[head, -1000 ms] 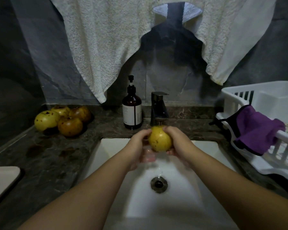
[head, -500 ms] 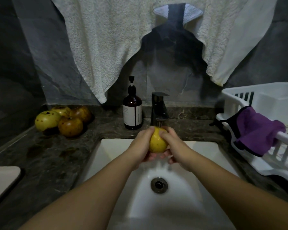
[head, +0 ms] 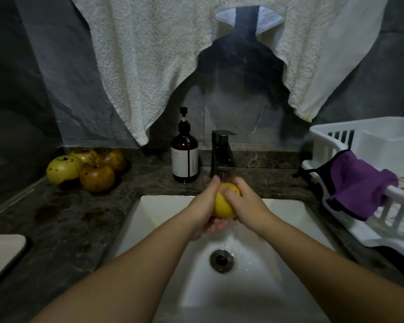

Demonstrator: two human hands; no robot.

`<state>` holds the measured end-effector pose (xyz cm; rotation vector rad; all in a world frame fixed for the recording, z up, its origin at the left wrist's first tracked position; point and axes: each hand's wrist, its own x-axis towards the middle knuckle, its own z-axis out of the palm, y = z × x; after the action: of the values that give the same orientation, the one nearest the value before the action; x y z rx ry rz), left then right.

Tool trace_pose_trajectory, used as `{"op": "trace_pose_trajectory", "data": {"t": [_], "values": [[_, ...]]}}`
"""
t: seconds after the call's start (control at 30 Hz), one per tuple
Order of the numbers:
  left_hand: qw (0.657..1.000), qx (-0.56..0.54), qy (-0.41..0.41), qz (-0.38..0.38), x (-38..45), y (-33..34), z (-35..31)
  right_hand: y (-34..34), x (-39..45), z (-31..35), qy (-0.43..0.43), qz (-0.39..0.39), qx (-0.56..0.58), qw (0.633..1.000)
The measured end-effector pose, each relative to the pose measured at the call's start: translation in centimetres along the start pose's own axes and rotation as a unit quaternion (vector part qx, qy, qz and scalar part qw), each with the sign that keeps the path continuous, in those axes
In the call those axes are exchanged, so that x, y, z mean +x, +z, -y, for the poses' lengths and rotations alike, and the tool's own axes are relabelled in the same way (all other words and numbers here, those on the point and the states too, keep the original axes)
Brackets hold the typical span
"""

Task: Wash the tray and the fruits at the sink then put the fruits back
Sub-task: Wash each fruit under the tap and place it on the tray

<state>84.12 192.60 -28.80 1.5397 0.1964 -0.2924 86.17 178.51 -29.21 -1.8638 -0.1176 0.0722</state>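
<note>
Marble-dark desk [head: 84,220] to the left of the sink [head: 163,206] carries four spotted fruits [head: 86,169] in a cluster, well apart from the basin. Nearer the sink, a brown pump bottle [head: 184,155] is set just beside the black faucet [head: 222,152]. Over the sink, right under the spout, a yellow fruit [head: 224,206] is held: it is cupped from beneath by the left hand [head: 205,206], whose fingers are curled round it, while the right hand [head: 245,203] is wrapped over its top. Compared with a second ago, the fruit has been rolled and largely covered by the right fingers, so rubbing is judged under way. Water is seen falling toward the drain [head: 222,261]. Right of the sink, a white dish rack [head: 364,141] is draped with a purple cloth [head: 357,183].
</note>
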Motion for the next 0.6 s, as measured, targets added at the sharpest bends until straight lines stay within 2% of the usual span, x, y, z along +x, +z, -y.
{"op": "trace_pose_trajectory", "data": {"t": [0.03, 0.1, 0.13, 0.17, 0.27, 0.4, 0.53, 0.6], "values": [[1.0, 0.009, 0.014, -0.005, 0.1, -0.2, 0.0, 0.0, -0.1, 0.0, -0.003, 0.009, 0.002, 1.0], [0.991, 0.089, 0.088, -0.045, 0.6, -0.2, 0.2, 0.2, -0.3, 0.2, 0.072, 0.059, 0.039, 0.995], [0.986, 0.11, 0.11, -0.056, 0.5, 0.0, 0.3, 0.4, -0.3, 0.2, 0.116, 0.061, 0.069, 0.989], [0.987, 0.105, 0.113, -0.055, 0.5, 0.1, 0.3, 0.4, -0.1, 0.1, 0.12, 0.053, 0.08, 0.988], [0.995, 0.046, 0.086, -0.021, 0.2, 0.5, -0.1, 0.0, 0.2, 0.0, 0.042, 0.011, 0.041, 0.998], [0.984, 0.09, 0.146, -0.047, 0.5, 0.8, -0.3, -0.3, 0.0, 0.0, 0.133, 0.027, 0.099, 0.986], [0.992, 0.055, 0.11, -0.019, 0.3, 0.8, -0.6, -0.4, 0.2, 0.7, 0.025, -0.03, 0.014, 0.999], [0.989, 0.074, 0.127, -0.032, 0.6, 0.8, -0.5, -0.7, 0.1, 0.5, 0.052, -0.004, 0.027, 0.998]]}}
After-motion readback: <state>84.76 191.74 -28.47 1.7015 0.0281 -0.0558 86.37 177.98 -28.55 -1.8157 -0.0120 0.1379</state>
